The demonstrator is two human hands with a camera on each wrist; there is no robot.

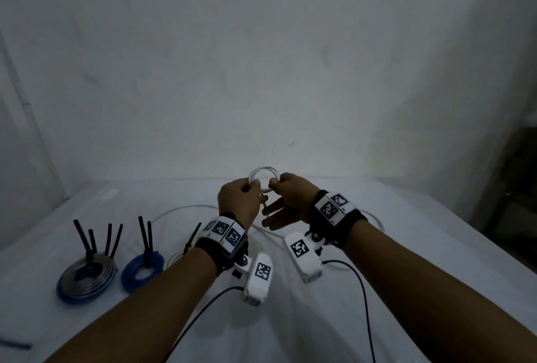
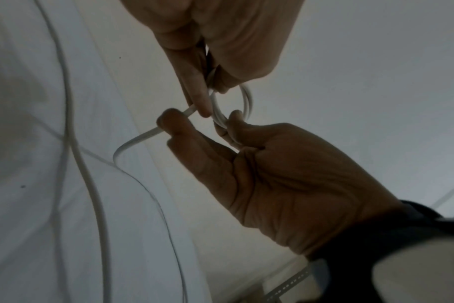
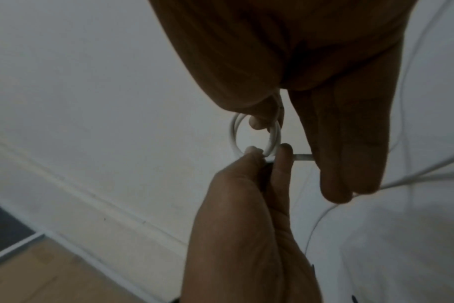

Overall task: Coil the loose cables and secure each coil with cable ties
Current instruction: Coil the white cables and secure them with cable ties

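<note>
Near edge, 7 o'clock: grey-and-blue coil and blue coil lie finished on the surface, black cable ties standing up from them.

Centre, above the surface: left hand clamps one side of the small white coil, thumb and fingers closed on the loops. Right hand pinches the opposite side with thumb and forefinger; its other fingers are extended and apart, the cable's free run passing by them.

Step in hand, by judgement: winding the white cable, few turns made. Next move calls for feeding slack into another loop without loosening the left-hand clamp.

Slack trails from 9 to 3 o'clock behind the hands. Far edge at 12 o'clock meets the wall; open room lies to the right.
</note>
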